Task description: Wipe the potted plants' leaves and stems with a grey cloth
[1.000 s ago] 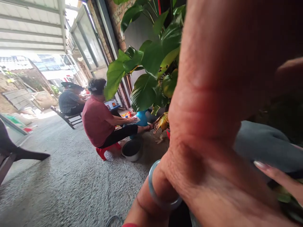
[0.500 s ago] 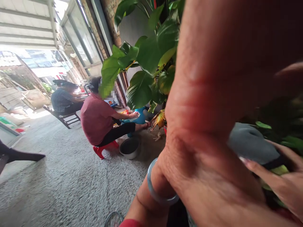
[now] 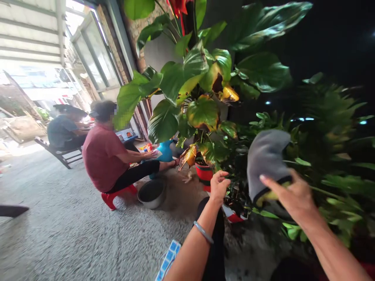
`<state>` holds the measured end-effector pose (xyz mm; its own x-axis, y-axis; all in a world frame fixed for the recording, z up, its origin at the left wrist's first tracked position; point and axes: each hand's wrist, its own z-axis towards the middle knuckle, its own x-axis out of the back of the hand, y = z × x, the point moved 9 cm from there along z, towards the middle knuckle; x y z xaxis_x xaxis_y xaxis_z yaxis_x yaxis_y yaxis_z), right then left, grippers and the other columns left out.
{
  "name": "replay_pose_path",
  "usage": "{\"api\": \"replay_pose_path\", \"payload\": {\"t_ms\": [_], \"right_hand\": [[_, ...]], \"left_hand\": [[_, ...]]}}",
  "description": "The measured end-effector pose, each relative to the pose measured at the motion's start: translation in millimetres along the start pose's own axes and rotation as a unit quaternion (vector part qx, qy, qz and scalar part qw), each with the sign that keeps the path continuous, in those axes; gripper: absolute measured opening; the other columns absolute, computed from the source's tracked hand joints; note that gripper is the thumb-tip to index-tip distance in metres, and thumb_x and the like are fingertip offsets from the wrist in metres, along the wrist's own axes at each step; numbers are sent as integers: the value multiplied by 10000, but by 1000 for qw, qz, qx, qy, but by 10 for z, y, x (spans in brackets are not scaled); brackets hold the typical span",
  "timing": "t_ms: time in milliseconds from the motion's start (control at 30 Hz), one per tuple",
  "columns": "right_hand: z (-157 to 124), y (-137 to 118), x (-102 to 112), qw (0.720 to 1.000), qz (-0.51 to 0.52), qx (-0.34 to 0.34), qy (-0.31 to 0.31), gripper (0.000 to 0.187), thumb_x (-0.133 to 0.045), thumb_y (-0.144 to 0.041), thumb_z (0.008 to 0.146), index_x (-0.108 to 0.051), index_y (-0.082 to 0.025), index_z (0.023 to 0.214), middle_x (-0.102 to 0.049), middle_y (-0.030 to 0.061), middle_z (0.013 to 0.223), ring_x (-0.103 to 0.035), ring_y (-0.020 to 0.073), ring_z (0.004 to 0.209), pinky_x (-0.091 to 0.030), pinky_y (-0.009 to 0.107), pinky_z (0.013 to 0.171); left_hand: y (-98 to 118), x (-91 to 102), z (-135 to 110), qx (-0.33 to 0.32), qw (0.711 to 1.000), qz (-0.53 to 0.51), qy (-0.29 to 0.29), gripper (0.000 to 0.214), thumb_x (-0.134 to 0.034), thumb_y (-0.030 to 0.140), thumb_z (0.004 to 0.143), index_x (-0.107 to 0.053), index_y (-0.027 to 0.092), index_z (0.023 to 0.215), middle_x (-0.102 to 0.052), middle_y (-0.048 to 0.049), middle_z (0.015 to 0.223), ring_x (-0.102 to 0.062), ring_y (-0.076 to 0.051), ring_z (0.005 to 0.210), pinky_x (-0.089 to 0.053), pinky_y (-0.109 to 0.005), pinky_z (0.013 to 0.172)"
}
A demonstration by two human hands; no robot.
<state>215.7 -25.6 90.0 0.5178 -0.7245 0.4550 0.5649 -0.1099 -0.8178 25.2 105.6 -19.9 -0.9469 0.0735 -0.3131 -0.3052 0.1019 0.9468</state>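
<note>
My right hand (image 3: 294,195) grips a grey cloth piece (image 3: 266,156) by its lower edge, the index finger lying along it. The cloth has a black hem with something yellow-green beneath, and its exact kind does not show. My left hand (image 3: 219,186), below a grey bangle (image 3: 203,232), is raised with loosely bent fingers and nothing visible in them. Ahead of that hand stands a red pot (image 3: 204,173) with a large leafy plant (image 3: 187,82), some leaves yellow and brown. Darker bushy plants (image 3: 345,183) are behind the cloth.
A person in a red shirt (image 3: 102,156) sits on a red stool (image 3: 109,198) beside a round basin (image 3: 151,194). Farther back, another person (image 3: 63,127) sits on a wooden chair (image 3: 60,156). A blue-and-white checked item (image 3: 168,260) lies on the rough concrete floor (image 3: 73,234).
A large blurred arm close to the camera no longer blocks the view. My left hand now shows in front of the plants. The grey cloth and my right hand have moved left and up.
</note>
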Motion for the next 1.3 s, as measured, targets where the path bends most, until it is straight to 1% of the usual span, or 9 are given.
{"api": "replay_pose_path", "payload": {"t_ms": [133, 367, 500, 600, 733, 833, 1033, 1200, 1300], "right_hand": [[-241, 91, -203, 987, 0, -52, -149, 486, -706, -504, 397, -662, -227, 794, -697, 46, 646, -656, 314, 676, -500, 393, 643], [79, -311, 123, 997, 43, -22, 57, 603, -678, -554, 481, -661, -185, 957, -708, 88, 782, -636, 296, 730, -483, 410, 686], [-106, 12, -424, 993, 12, -51, -104, 400, -672, -492, 457, -656, -229, 757, -682, 46, 632, -634, 294, 657, -481, 394, 653], [-303, 94, -382, 983, 51, -77, -160, 367, -699, -482, 455, -665, -239, 727, -706, 36, 644, -649, 286, 649, -490, 363, 624], [-70, -51, 157, 994, 53, -94, 0, 538, -741, -536, 439, -676, -202, 855, -708, 54, 697, -643, 287, 674, -483, 363, 620], [81, -66, 150, 995, 31, -62, 68, 553, -720, -564, 448, -661, -190, 851, -702, 78, 735, -642, 302, 724, -478, 393, 670], [-369, 129, -421, 980, 53, -71, -180, 334, -715, -465, 451, -673, -243, 698, -715, 34, 622, -661, 297, 628, -504, 371, 602], [-90, -198, 195, 995, 79, -62, 25, 517, -755, -533, 460, -680, -220, 865, -714, 41, 703, -648, 279, 657, -496, 357, 598], [84, -187, 97, 995, 47, -62, 64, 548, -704, -570, 458, -659, -203, 862, -700, 79, 728, -639, 308, 708, -485, 401, 649]], "left_hand": [[-570, 126, 50, 85, 993, -22, -74, 174, -663, 89, 508, -660, 131, 677, -597, -5, 715, -490, -85, 606, -384, -209, 567], [-687, 61, 72, 152, 958, -206, -127, 352, -774, 206, 493, -664, 168, 825, -627, -33, 784, -591, -192, 811, -478, -355, 761], [-813, -115, 69, 192, 953, -145, -185, 332, -765, 211, 466, -657, 151, 775, -596, -5, 662, -556, -159, 669, -463, -330, 691], [-849, -172, 40, 199, 953, -102, -205, 219, -733, 227, 479, -630, 136, 650, -585, -9, 596, -526, -142, 586, -434, -304, 624], [-822, -174, 34, 202, 952, -114, -197, 294, -725, 219, 458, -665, 132, 732, -581, 2, 614, -529, -139, 597, -452, -308, 618], [-830, -165, 42, 204, 954, -126, -181, 330, -743, 204, 428, -664, 135, 741, -563, 12, 586, -533, -136, 598, -457, -301, 624], [-858, -148, 51, 172, 965, -107, -167, 115, -708, 192, 508, -639, 132, 578, -569, -9, 557, -502, -130, 574, -415, -283, 621], [-865, -129, 38, 185, 964, -99, -165, 215, -712, 202, 464, -670, 132, 663, -566, -1, 575, -500, -135, 578, -439, -310, 623], [-879, -120, 41, 183, 967, -91, -152, 281, -754, 210, 411, -665, 131, 666, -575, -11, 599, -514, -145, 598, -447, -324, 629]]}}
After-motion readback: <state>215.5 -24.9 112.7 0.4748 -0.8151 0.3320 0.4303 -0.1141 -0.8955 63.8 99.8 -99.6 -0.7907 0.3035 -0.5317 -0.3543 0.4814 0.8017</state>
